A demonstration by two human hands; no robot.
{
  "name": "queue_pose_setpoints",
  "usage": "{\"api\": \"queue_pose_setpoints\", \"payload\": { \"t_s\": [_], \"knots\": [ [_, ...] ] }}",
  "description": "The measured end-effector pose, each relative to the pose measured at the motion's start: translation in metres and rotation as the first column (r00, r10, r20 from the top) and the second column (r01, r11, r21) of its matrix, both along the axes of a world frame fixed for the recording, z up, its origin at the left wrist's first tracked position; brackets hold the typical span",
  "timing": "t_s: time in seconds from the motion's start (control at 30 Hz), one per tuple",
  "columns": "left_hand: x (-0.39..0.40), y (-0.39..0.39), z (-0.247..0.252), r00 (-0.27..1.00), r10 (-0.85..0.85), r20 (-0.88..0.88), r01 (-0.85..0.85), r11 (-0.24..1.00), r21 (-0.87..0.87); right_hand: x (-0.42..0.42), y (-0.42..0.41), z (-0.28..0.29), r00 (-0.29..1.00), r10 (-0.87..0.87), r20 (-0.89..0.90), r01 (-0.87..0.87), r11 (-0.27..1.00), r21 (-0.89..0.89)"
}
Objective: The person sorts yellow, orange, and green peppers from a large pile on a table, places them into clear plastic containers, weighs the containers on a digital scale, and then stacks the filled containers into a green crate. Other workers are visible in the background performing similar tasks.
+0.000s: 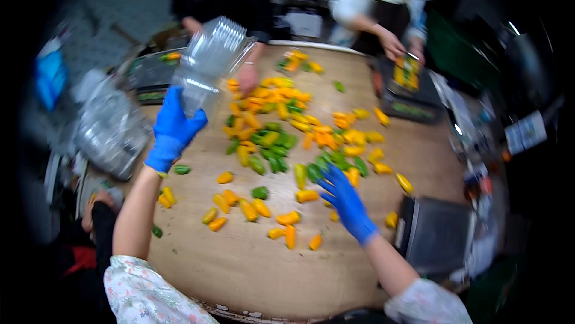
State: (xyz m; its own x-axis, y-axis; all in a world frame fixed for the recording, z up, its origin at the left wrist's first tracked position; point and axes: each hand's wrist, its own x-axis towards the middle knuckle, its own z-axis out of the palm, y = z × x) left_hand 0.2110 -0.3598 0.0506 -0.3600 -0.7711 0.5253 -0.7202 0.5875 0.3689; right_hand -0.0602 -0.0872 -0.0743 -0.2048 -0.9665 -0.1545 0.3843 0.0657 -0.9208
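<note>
My left hand (173,128), in a blue glove, grips the near end of a stack of clear plastic clamshell containers (211,54) tilted above the table's left side. A co-worker's hand (192,25) is close to the far end of the stack; whether it touches is unclear. My right hand (343,202), also gloved in blue, has its fingers spread at the near edge of the pepper pile, with fingertips by some green peppers (321,164). Yellow-orange peppers (272,92) are heaped farther off, and loose ones (248,209) lie between my forearms. The picture is blurred.
On the brown tabletop (269,283), a digital scale (413,108) stands far right, where a co-worker's hand (391,45) holds a filled pepper container (406,74). Another scale (155,76) is far left. A dark flat device (438,234) sits near right. Bagged plastic (110,126) lies left.
</note>
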Motion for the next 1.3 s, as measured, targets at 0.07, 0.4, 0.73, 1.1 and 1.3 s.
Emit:
{"api": "queue_pose_setpoints", "payload": {
  "t_s": [0.07,0.4,0.73,1.1,1.3],
  "knots": [
    [-0.077,0.051,-0.041,0.991,-0.130,-0.044,0.132,0.990,0.057,0.001,-0.055,-0.005,0.935,-0.107,0.338,0.080,0.992,0.092],
    [-0.371,0.214,-0.120,0.644,-0.764,0.044,0.755,0.644,0.123,-0.234,0.045,-0.009,0.617,-0.715,0.329,0.680,0.695,0.232],
    [-0.460,0.274,-0.209,0.617,-0.738,-0.274,0.762,0.647,-0.030,-0.341,0.107,-0.043,-0.134,0.007,-0.991,0.262,0.965,-0.028],
    [-0.417,0.285,-0.247,0.491,-0.871,0.009,0.857,0.485,0.175,-0.348,0.088,-0.035,-0.336,0.298,-0.894,0.125,0.954,0.271],
    [-0.431,0.266,-0.252,0.409,-0.909,0.079,0.899,0.416,0.138,-0.364,0.090,-0.033,-0.205,0.328,-0.922,0.072,0.945,0.320]
  ]
}}
